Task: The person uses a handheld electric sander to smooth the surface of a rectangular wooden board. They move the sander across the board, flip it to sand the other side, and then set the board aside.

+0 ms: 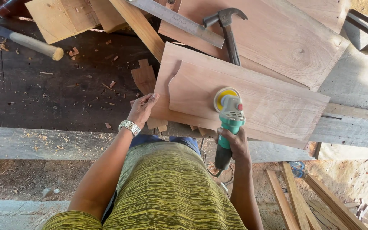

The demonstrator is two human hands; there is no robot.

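Far to my left a pale round wooden handle (pixel 35 44) is lying on the dark, chip-strewn workbench top (pixel 43 89), which is giving open room on that side right up to its grey front edge. My left hand (pixel 142 108) is resting on the near left corner of the lower reddish-brown wooden board (pixel 169 64), fingers spread flat and pressing down, gripping nothing, with a silver metal wristwatch (pixel 130 127) on the wrist. On that board a second, smaller reddish-brown wooden panel (pixel 269 106) is lying, its long axis running from upper left down to lower right, its right end overhanging the bench edge above a grey timber beam (pixel 354 123). My right hand (pixel 234 145) is wrapping fully closed around the body of a green and grey handheld angle sander (pixel 230 123); the tool is pointing away from me, its long axis nearly straight up the view, and its round yellow sanding disc (pixel 223 96) is sitting flat on the panel near the panel's front edge. Beyond it a dark steel claw hammer (pixel 228 32) and a long steel ruler (pixel 179 21) are lying on a larger board, crowding the far side. To my lower right, loose wooden slats (pixel 303 196) are lying on the sandy ground.
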